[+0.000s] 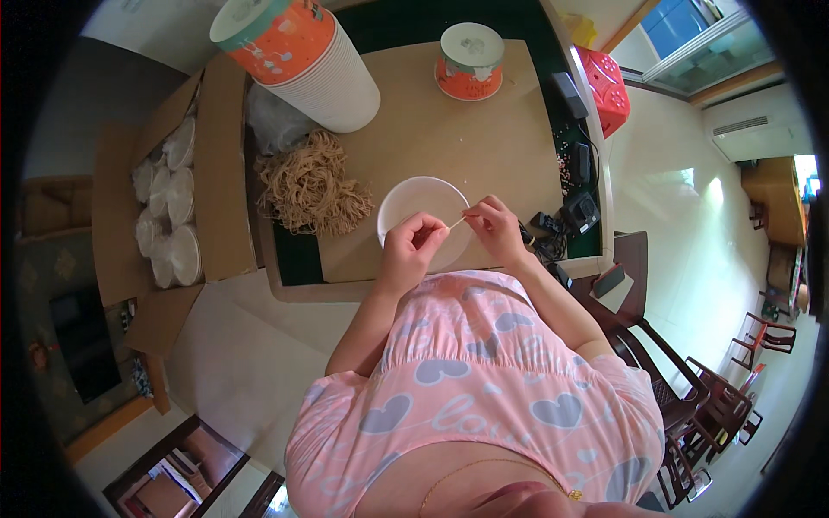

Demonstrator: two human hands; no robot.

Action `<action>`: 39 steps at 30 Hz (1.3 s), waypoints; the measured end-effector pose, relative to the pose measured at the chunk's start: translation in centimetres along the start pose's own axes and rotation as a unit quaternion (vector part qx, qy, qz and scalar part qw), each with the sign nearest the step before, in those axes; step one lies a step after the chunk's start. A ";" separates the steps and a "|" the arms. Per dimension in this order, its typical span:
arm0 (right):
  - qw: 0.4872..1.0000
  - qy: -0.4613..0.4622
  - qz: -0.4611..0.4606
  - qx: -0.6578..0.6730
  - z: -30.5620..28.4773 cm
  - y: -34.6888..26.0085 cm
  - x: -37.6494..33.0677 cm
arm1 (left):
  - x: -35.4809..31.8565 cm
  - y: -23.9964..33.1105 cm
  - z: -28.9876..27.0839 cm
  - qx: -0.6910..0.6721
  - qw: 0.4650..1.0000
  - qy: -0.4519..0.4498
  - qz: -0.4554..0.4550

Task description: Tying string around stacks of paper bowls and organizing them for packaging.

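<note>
A thin string [456, 222] is pinched between the closed fingers of the left hand [413, 250] and right hand [492, 226], over a white lid [413, 200] near the desk [484, 138] front edge. Left lies a string bundle [311, 186]; behind stand stacked orange-white cups [298, 56] and one orange cup [471, 62].

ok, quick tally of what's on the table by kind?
Stack of paper cups: 1
Single paper cup: 1
White lid under the hands: 1
Pile of tan strings: 1
Clear plastic bag: 1
Total: 5
</note>
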State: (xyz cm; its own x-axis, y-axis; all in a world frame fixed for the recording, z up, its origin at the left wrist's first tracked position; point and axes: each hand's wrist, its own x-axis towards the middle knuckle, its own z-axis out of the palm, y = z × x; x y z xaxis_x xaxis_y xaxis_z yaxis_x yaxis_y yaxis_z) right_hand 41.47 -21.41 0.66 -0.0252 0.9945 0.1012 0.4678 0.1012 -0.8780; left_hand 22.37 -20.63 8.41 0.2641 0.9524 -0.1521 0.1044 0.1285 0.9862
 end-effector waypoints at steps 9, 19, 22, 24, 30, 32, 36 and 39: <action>0.979 0.048 -0.196 -0.023 -0.5 -1.9 1.3 | 0.2 0.1 -0.3 0.020 0.999 -0.021 -0.016; 0.994 0.063 0.077 -0.043 0.4 -0.9 2.0 | 3.0 -7.5 -6.7 0.286 0.955 0.064 -0.041; 0.993 0.000 0.092 -0.069 0.4 1.8 2.2 | 3.8 -9.4 -7.2 0.214 0.967 0.032 -0.130; 0.985 -0.023 0.173 0.006 1.0 2.8 2.3 | 4.1 -11.7 -7.1 0.035 0.977 -0.005 -0.210; 0.891 -0.160 0.389 0.170 0.6 6.1 2.4 | 2.9 -23.3 -6.3 -0.117 0.944 -0.026 -0.307; 0.851 -0.257 0.446 0.103 1.6 4.1 2.4 | 0.3 -29.7 -8.0 -0.232 0.905 -0.024 -0.356; 0.850 -0.273 0.431 0.130 -1.0 5.6 2.4 | 2.3 -19.2 -4.4 -0.197 0.881 -0.068 -0.425; 0.922 -0.273 0.255 0.104 -1.2 7.7 4.0 | 3.2 -15.2 -5.1 -0.151 0.929 0.007 -0.337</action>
State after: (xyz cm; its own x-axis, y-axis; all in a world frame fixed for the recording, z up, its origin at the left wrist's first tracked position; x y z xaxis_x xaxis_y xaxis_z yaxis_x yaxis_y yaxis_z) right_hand 45.98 -16.69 -5.13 -0.3161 0.7737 -0.5491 0.3628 -0.4362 -0.8235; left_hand 16.75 -18.10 -6.69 0.2233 0.6307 -0.7432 -0.0332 0.7669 0.6409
